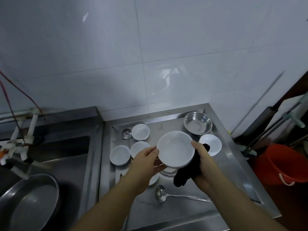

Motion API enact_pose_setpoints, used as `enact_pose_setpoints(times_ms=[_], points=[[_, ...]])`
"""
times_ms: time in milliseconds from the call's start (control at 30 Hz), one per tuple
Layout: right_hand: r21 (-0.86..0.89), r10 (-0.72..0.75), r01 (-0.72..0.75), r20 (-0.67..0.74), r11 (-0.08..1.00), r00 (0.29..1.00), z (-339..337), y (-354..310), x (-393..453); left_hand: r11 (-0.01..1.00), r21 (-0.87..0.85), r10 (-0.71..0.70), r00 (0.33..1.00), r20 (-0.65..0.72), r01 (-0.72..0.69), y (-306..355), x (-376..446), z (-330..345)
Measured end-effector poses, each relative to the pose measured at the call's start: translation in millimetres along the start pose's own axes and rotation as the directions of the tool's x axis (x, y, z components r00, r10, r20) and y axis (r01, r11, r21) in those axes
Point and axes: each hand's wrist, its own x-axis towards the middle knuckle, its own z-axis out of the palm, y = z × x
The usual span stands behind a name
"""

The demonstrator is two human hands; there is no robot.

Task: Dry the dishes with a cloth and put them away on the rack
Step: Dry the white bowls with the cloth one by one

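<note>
The white bowl [176, 149] is held in the air above the middle of the steel surface [175, 210], opening tilted toward the camera, its inside empty. The left hand [146, 161] grips its left rim, thumb on the edge and fingers [160, 165] curled underneath. The right hand [202, 161] holds a black cloth [186, 174] against the bowl's right and lower side, thumb on the rim; the cloth hangs below the palm.

Directly beneath the held bowl, partly hidden, lie a steel dish [168, 172] and another white piece [154, 179]. Three small white bowls stand toward the left edge: one at the rear [140, 132], two nearer [119, 155] [139, 148] just beside each other. A steel ladle head [126, 133] lies next to the rear one. A further white bowl [212, 144] sits toward the right edge, partly behind the right hand. An empty steel bowl [198, 125] stands in the far right corner. A steel ladle [175, 195] lies toward the near edge, bowl end left, handle pointing right.

Left of the surface is a sink [66, 157] with a large steel basin [30, 204] and a tap [18, 147]. A red bucket [281, 165] stands on the floor to the right.
</note>
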Motion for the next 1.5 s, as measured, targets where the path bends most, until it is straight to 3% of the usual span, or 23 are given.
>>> enact_pose_setpoints(times_ms=[400, 567, 767, 1233, 1500], points=[[-0.086, -0.032, 0.014, -0.21, 0.996, 0.977, -135.0, -67.0, 70.4, 0.995, 0.078, -0.062, 0.998, -0.031, 0.064, -37.1, 73.8, 138.1], [-0.28, -0.104, 0.012, -0.316, 0.96, 0.943, -193.7, -89.4, 112.6, 0.989, 0.11, -0.092, 0.993, -0.068, 0.099, -51.6, 108.8, 185.5], [-0.327, -0.11, -0.012, -0.352, 0.945, 0.93, -237.6, -98.8, 159.8, 0.975, 0.132, -0.161, 0.979, -0.128, 0.178, -79.6, 154.7, 216.1], [-0.534, -0.201, -0.113, -0.494, 0.838, 0.846, -261.0, -82.5, 249.6, 0.945, 0.199, -0.186, 0.928, -0.324, 0.259, -124.8, 250.8, 237.1], [-0.589, -0.254, -0.091, -0.475, 0.803, 0.843, -258.6, -66.1, 267.8, 0.922, 0.275, -0.137, 0.896, -0.422, 0.271, -143.3, 267.4, 231.6]])
